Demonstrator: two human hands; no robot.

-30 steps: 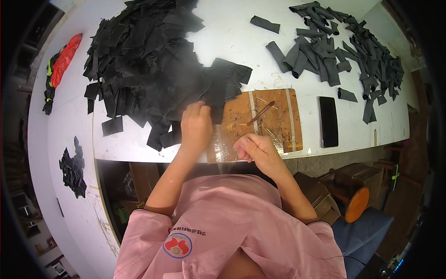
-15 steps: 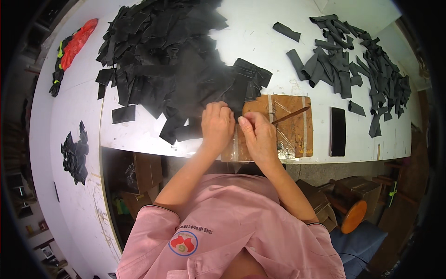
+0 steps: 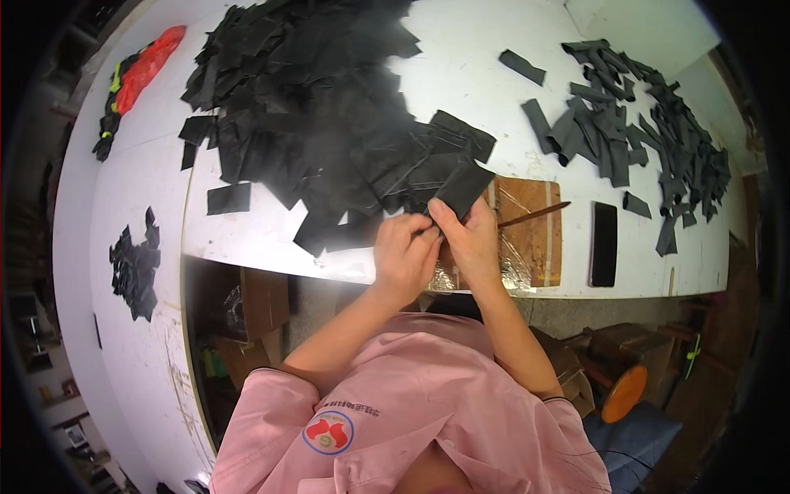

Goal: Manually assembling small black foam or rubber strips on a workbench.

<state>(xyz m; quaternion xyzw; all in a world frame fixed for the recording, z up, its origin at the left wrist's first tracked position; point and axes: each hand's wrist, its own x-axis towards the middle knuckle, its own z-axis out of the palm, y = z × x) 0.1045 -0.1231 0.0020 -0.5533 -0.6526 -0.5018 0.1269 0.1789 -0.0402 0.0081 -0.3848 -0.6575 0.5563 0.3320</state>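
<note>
1. Right hand [image 3: 474,242]: the fingers are closed in a pinch on a black fabric piece [image 3: 466,188], with the thumb along its near side and the other fingers partly hidden behind it.
2. Left hand [image 3: 403,253]: the fingers are curled together just beside the right thumb, close to the near corner of the piece. Whether they have hold of it cannot be told.
3. Work in hand: the piece lies slantwise between the fingers and the near right edge of a heap of black fabric [image 3: 271,115]. The step appears to be two-handed handling of this single piece. The next move, as judged, calls for a firm right-hand pinch and fine fingertip work by the left at the near corner.
4. Pose: the forearms rise from lower left and lower right and converge, wrists near each other. The left hand shows its knuckles uppermost; the right thumb points up and to the left.
5. Surroundings: a brown board [image 3: 539,259] lies partly under the right hand, with a slender pointed stick [image 3: 536,215] across it. A dark phone [image 3: 604,244] lies to the right, and dark fabric tubes [image 3: 605,136] lie farther off on the white desk [image 3: 461,70].
</note>
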